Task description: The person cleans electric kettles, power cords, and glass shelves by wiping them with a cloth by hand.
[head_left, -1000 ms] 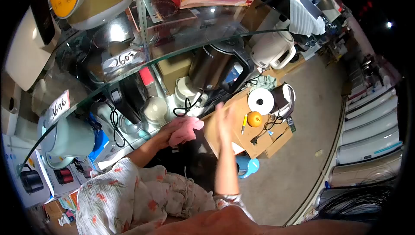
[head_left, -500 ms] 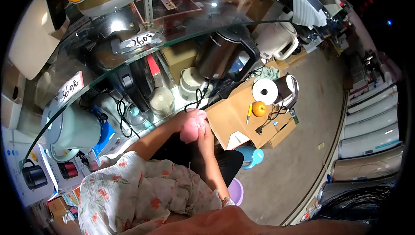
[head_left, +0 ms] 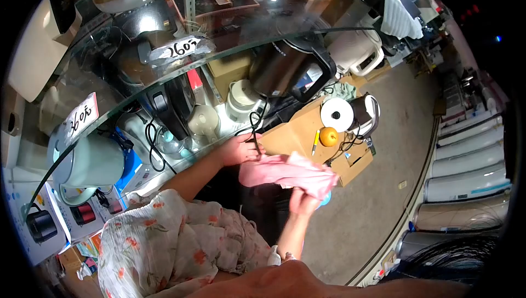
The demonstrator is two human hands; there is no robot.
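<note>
One pink cloth (head_left: 287,173) is found in front of the person, drawn out lengthwise and creased, in the air. We observe the right hand (head_left: 304,202) gripping it from below near its far end, fingers closed on the fabric. We record the left hand (head_left: 241,149) as spread, fingers apart, just beside the cloth's upper edge; whether it touches the fabric we cannot tell.

Behind the cloth we note a cardboard carton (head_left: 298,133). On it we list a white disc (head_left: 337,115) with a black knob, an orange round item (head_left: 329,137), a yellow pen (head_left: 315,142) and a black power cord (head_left: 346,147). A blue container (head_left: 326,199) is mostly hidden by cloth and hand.

Further out, beyond the left hand, we register a beige pot (head_left: 204,121) and a dark kettle (head_left: 279,70) with a black handle. Above them runs a glass shelf (head_left: 244,50) bearing a handwritten label (head_left: 177,49) that reads 260. At far left we find a pale green kettle (head_left: 96,161); at far right, across the floor (head_left: 378,210), a row of rounded appliances (head_left: 470,180).
</note>
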